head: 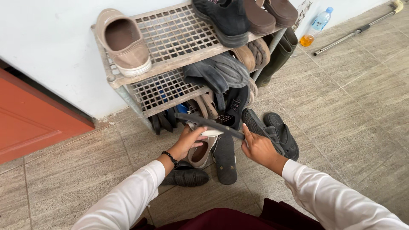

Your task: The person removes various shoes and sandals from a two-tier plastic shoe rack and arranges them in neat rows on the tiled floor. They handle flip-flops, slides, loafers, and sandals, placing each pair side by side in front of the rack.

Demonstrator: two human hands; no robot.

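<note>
I hold a thin dark flat sandal (208,123) edge-on in front of a grey plastic shoe rack (170,32). My left hand (188,142) grips it from below near its middle. My right hand (257,147) pinches its right end. Under my hands, on the tiled floor, lie a beige shoe (200,154), a dark sandal sole-up (225,159) and a black sandal (186,176). A beaded bracelet circles my left wrist. Both arms wear white sleeves.
The rack's top shelf carries a tan slip-on (123,42), a black shoe (223,19) and brown shoes (272,12); lower shelves are crammed with footwear. A pair of black sandals (272,132) lies to the right. Dark boots (277,57), a bottle (316,26) and a pole (358,29) stand beyond. A red door (30,119) is left.
</note>
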